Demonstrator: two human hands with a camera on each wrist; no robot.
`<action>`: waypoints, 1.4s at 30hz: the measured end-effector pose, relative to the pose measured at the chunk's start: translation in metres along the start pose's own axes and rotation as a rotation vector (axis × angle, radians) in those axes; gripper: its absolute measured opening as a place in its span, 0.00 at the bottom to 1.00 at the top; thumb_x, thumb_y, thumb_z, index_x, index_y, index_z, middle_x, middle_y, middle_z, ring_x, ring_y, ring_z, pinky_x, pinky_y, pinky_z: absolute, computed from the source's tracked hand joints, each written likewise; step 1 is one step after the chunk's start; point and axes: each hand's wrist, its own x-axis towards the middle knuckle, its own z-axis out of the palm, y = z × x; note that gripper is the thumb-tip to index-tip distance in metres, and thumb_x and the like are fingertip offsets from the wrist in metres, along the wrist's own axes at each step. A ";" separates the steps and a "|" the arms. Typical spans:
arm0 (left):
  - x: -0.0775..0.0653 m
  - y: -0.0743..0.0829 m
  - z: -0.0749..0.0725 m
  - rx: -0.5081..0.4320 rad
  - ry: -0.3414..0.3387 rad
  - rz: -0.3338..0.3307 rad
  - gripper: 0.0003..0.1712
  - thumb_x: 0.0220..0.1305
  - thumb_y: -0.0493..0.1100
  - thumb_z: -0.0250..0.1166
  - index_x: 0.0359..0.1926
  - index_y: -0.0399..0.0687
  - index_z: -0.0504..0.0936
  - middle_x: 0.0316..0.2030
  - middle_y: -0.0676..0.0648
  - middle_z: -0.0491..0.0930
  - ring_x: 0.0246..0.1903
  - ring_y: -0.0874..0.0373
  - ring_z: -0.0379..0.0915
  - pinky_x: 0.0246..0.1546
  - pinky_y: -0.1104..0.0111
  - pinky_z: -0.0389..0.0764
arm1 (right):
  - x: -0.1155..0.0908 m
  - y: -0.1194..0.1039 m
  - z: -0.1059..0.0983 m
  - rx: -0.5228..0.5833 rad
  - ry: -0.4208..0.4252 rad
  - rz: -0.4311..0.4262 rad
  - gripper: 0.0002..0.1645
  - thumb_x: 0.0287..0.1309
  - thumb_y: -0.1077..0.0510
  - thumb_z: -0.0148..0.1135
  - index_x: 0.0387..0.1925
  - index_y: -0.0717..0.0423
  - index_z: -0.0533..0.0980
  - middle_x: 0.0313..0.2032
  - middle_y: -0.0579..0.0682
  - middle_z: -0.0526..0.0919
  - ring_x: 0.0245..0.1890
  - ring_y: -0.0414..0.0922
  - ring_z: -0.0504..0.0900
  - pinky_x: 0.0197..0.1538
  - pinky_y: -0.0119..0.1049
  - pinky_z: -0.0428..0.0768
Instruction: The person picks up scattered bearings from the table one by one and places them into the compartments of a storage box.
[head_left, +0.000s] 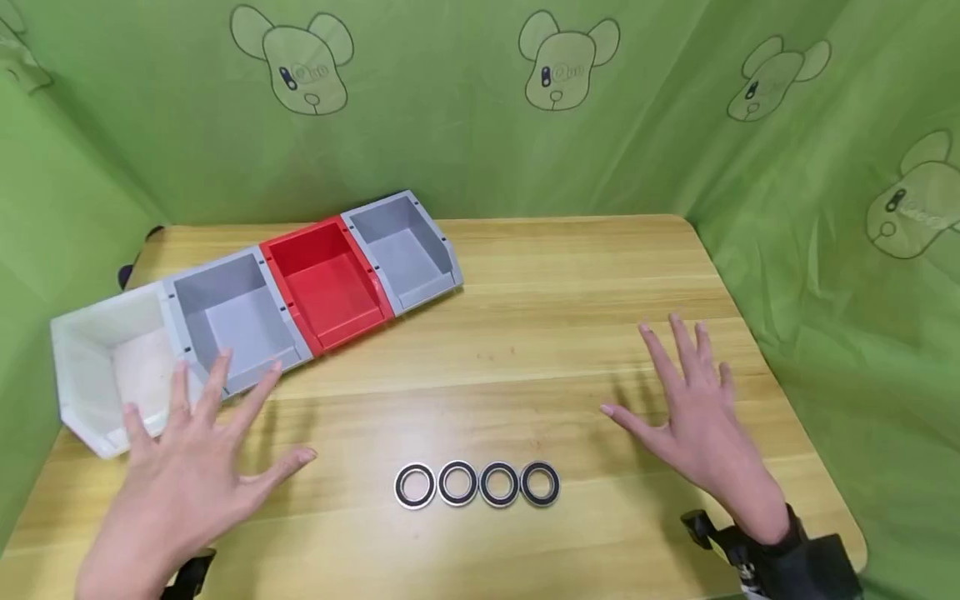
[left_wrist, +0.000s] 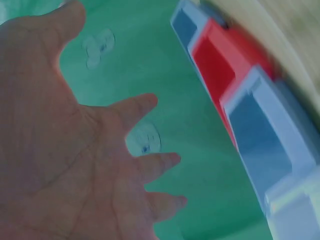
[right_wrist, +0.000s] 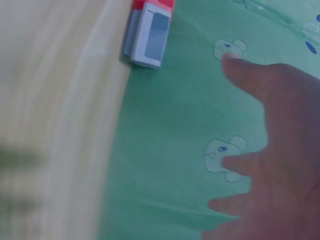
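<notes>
Several ring-shaped ball bearings with black seals lie flat in a row near the front middle of the table, among them the leftmost bearing (head_left: 400,493) and the rightmost bearing (head_left: 552,493). My left hand (head_left: 187,479) is spread, palm down, left of the row and overlaps the white bin (head_left: 78,358) in the head view. Its bare palm, holding nothing, fills the left side of the left wrist view. To the right of the bearings, my right hand (head_left: 697,417) hovers with fingers spread and empty, thumb pointing toward the middle.
Joined bins run diagonally at the back left: white, then a grey bin (head_left: 243,312), a red bin (head_left: 330,287) and another grey bin (head_left: 408,250). The wooden table (head_left: 570,333) is enclosed by a green curtain (head_left: 450,150) with bear-head prints.
</notes>
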 end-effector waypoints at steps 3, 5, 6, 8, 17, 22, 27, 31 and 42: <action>0.003 -0.002 -0.001 -0.012 0.012 0.017 0.53 0.62 0.77 0.59 0.81 0.70 0.49 0.81 0.35 0.40 0.77 0.24 0.29 0.63 0.22 0.27 | 0.001 0.001 0.002 0.007 0.011 -0.001 0.62 0.58 0.33 0.69 0.82 0.43 0.45 0.81 0.62 0.39 0.78 0.72 0.38 0.64 0.84 0.47; 0.009 -0.009 -0.003 -0.036 0.027 0.011 0.50 0.66 0.73 0.58 0.81 0.66 0.49 0.80 0.33 0.42 0.77 0.24 0.34 0.66 0.24 0.29 | 0.001 0.003 0.003 0.023 0.026 0.003 0.62 0.58 0.34 0.69 0.82 0.44 0.45 0.81 0.63 0.41 0.78 0.73 0.39 0.63 0.84 0.47; 0.013 -0.016 -0.003 -0.042 0.040 -0.016 0.50 0.68 0.72 0.57 0.82 0.61 0.50 0.79 0.30 0.43 0.75 0.23 0.38 0.67 0.24 0.32 | 0.001 0.004 0.004 0.032 0.039 0.004 0.62 0.58 0.35 0.70 0.82 0.44 0.46 0.80 0.64 0.42 0.78 0.74 0.40 0.63 0.84 0.47; 0.021 -0.039 -0.005 -0.046 0.063 -0.114 0.50 0.71 0.68 0.57 0.81 0.50 0.49 0.76 0.23 0.46 0.69 0.18 0.49 0.64 0.23 0.47 | 0.000 0.006 0.005 0.056 0.060 0.007 0.61 0.58 0.37 0.71 0.82 0.45 0.47 0.80 0.65 0.44 0.77 0.74 0.40 0.63 0.84 0.48; 0.041 -0.122 0.004 -0.017 0.201 -0.619 0.40 0.73 0.54 0.53 0.48 0.09 0.60 0.46 0.08 0.62 0.41 0.13 0.63 0.24 0.29 0.71 | -0.005 0.009 0.013 0.091 0.087 0.018 0.54 0.63 0.41 0.68 0.81 0.46 0.50 0.78 0.68 0.50 0.77 0.74 0.45 0.58 0.86 0.52; 0.044 -0.143 0.000 -0.060 -0.001 -0.757 0.47 0.75 0.57 0.44 0.61 0.06 0.51 0.50 0.05 0.60 0.45 0.10 0.65 0.39 0.27 0.73 | -0.003 0.009 0.017 0.119 0.079 0.008 0.50 0.66 0.44 0.66 0.81 0.46 0.51 0.77 0.68 0.53 0.76 0.73 0.48 0.58 0.87 0.52; 0.043 -0.165 0.006 -0.135 -0.123 -0.726 0.50 0.77 0.59 0.33 0.69 0.11 0.32 0.49 0.03 0.60 0.46 0.09 0.63 0.44 0.25 0.69 | -0.001 0.008 0.022 0.131 0.070 -0.004 0.48 0.67 0.45 0.66 0.80 0.47 0.54 0.76 0.68 0.56 0.75 0.75 0.52 0.56 0.86 0.55; 0.037 -0.177 0.016 -0.156 -0.020 -0.664 0.43 0.78 0.50 0.33 0.70 0.13 0.33 0.41 0.05 0.63 0.38 0.10 0.66 0.31 0.31 0.71 | 0.001 0.007 0.025 0.139 0.066 -0.022 0.46 0.67 0.46 0.65 0.79 0.47 0.55 0.75 0.68 0.59 0.73 0.75 0.55 0.55 0.85 0.58; 0.039 -0.171 0.019 -0.184 0.089 -0.567 0.32 0.77 0.44 0.36 0.63 0.12 0.48 0.31 0.11 0.67 0.25 0.17 0.69 0.15 0.46 0.69 | 0.029 0.004 0.033 0.170 0.137 -0.159 0.42 0.66 0.51 0.67 0.76 0.56 0.61 0.69 0.69 0.68 0.69 0.67 0.67 0.67 0.66 0.67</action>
